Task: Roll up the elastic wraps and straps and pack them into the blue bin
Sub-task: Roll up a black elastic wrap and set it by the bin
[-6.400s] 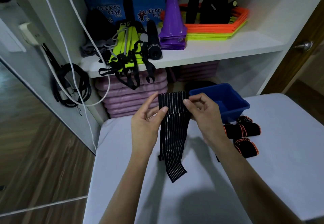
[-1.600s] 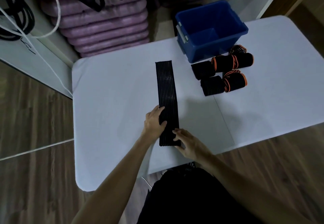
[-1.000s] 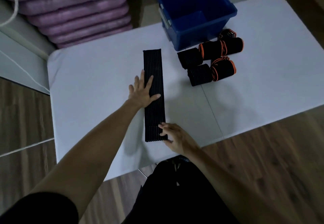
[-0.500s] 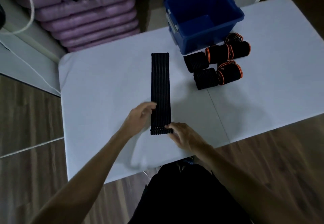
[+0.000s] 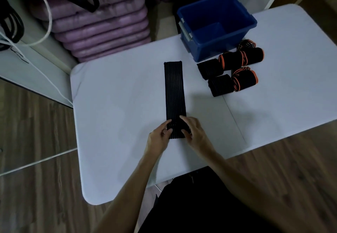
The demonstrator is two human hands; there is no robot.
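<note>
A black wrap [image 5: 174, 94] lies flat on the surface [image 5: 116, 105], pointing toward the far bin [image 5: 217, 27], and both the left hand [image 5: 160, 136] and right hand [image 5: 194, 132] pinch its near end, so rolling looks just begun; next comes turning it tightly away.

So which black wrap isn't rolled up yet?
The long ribbed wrap lying flat mid-table, its near end held by both hands. The other wraps beside the blue bin are already rolled.
</note>
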